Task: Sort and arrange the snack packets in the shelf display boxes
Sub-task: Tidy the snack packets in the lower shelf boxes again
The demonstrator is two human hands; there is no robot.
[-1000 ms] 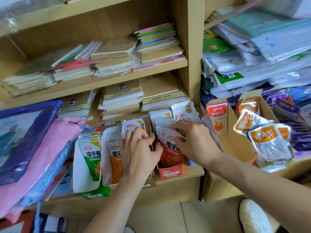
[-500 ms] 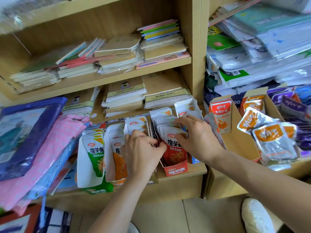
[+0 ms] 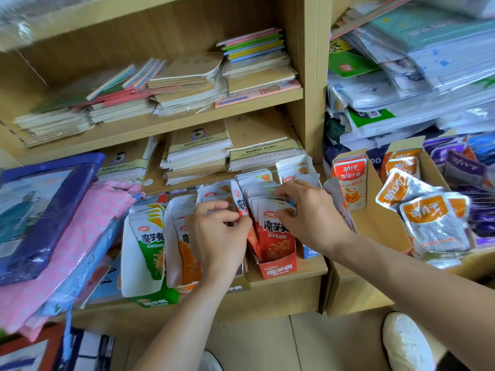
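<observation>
Three display boxes of snack packets stand side by side on the low shelf: a green box (image 3: 155, 298), an orange box (image 3: 187, 286) and a red box (image 3: 278, 267). My left hand (image 3: 217, 236) pinches a red packet (image 3: 242, 207) that stands edge-on at the left side of the red box. My right hand (image 3: 308, 215) grips the tops of the red packets (image 3: 276, 236) standing in that box and holds them to the right. The orange box is partly hidden behind my left hand.
A cardboard box (image 3: 375, 223) of orange fish-snack pouches (image 3: 428, 220) stands to the right. Stacks of notebooks (image 3: 198, 153) lie right behind the snack boxes. Pink and blue plastic-wrapped items (image 3: 53, 231) overhang on the left. A white shoe (image 3: 404, 341) is on the floor.
My left hand has lifted a red packet up at the left edge of the red box. My right hand has shifted slightly on the packet tops.
</observation>
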